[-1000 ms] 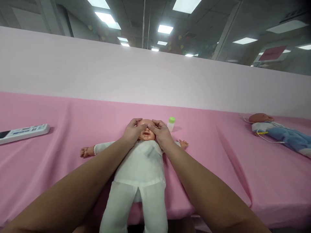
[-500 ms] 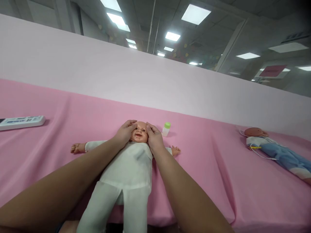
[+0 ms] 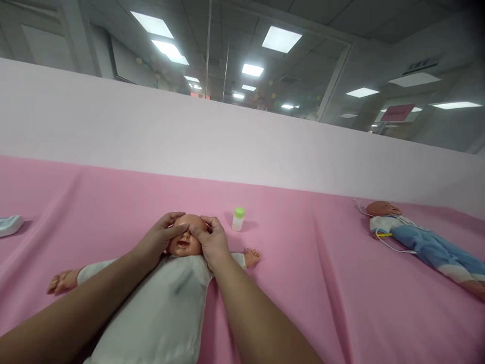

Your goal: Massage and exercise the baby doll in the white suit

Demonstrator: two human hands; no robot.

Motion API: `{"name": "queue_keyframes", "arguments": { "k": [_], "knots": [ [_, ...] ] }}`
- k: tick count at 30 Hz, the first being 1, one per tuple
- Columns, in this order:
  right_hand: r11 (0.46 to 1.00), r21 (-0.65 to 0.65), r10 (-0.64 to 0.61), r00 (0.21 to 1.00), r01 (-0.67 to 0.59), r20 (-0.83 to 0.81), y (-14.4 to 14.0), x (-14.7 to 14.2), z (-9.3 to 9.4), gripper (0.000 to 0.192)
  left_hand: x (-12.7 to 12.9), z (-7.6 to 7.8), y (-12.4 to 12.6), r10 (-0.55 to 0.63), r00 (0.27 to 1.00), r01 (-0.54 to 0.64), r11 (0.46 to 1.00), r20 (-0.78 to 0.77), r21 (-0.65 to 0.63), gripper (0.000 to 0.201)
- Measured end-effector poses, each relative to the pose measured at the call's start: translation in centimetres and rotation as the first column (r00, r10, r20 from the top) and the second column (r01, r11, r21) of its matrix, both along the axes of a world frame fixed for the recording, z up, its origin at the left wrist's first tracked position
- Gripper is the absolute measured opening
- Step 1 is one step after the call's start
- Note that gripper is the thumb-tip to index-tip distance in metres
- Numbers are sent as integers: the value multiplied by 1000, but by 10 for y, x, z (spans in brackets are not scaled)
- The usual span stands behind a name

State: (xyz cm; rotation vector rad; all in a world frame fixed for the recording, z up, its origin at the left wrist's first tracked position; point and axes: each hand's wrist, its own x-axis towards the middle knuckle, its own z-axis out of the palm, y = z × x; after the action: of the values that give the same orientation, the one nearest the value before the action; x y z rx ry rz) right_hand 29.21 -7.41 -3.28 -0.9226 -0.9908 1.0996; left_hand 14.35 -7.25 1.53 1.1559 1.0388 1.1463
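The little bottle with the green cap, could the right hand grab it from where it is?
Probably yes. The bottle stands upright on the pink cloth, just beyond the right hand, with only bare cloth between them. That hand rests on the doll's head, fingers over its face.

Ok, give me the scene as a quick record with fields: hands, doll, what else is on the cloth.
left hand: on the doll's head, fingers over the brow
right hand: on the doll's head, other side
doll: on its back, white suit, arms spread
surface: pink cloth
bottle: upright, green cap, beyond the doll
second doll: far right, blue trousers
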Motion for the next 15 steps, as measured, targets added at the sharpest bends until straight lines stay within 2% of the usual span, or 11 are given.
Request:
{"name": "queue_keyframes", "arguments": {
  "k": [3,7,10,15],
  "knots": [
    [1000,-23,1,1000,-1,5,-2,1,7,60,3,2,-2,35,998,-35,999,-43,-1,54],
    [999,-11,-45,996,46,71,-4,3,11,55,10,9,-8,38,999,-38,999,-19,-2,48],
    [999,4,-42,995,41,89,-2,3,7,49,11,10,-9,39,999,-39,999,-2,4,44],
    [997,78,-30,998,26,50,8,5,-6,34,10,2,-2,109,994,-109,994,16,1,37]
  ]
}}
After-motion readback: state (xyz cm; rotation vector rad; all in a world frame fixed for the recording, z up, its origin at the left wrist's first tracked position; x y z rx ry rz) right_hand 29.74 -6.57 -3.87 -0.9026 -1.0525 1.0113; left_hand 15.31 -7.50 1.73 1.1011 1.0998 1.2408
